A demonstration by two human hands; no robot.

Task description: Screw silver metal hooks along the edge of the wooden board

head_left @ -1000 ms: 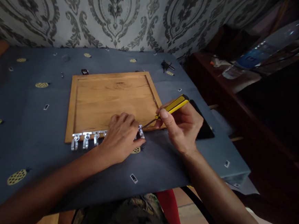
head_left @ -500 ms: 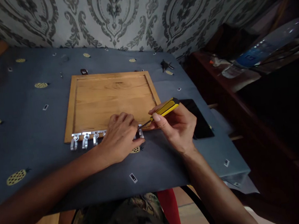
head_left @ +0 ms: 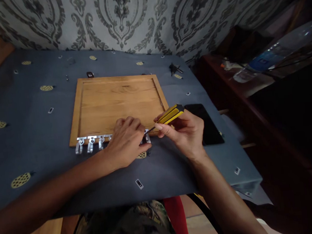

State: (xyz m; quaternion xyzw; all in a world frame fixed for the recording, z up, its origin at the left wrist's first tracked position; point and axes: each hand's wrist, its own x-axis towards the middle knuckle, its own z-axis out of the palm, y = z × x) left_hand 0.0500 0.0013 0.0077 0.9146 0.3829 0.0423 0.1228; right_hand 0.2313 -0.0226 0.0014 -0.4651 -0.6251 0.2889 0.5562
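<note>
A wooden panel with a raised frame lies flat before me. Along its near edge runs a row of silver metal hooks, their curved ends hanging past the wood. My left hand covers the middle of this hook rail, fingers bent over it and thumb on the near side, hiding several hooks. My right hand grips the yellow and black handle of a screwdriver. Its thin shaft slants down left to the rightmost hook, close to my left fingertips. Whether the tip sits in a screw is too small to tell.
A black tablet-like slab lies right of the panel on the blue tablecloth. Behind the panel are a small black item and a dark clip-like object. A plastic bottle leans on the brown furniture at right.
The screwdriver's handle has shifted slightly left and turned a little in my right fingers. My left hand stays on the hook rail. The whole view has moved slightly.
</note>
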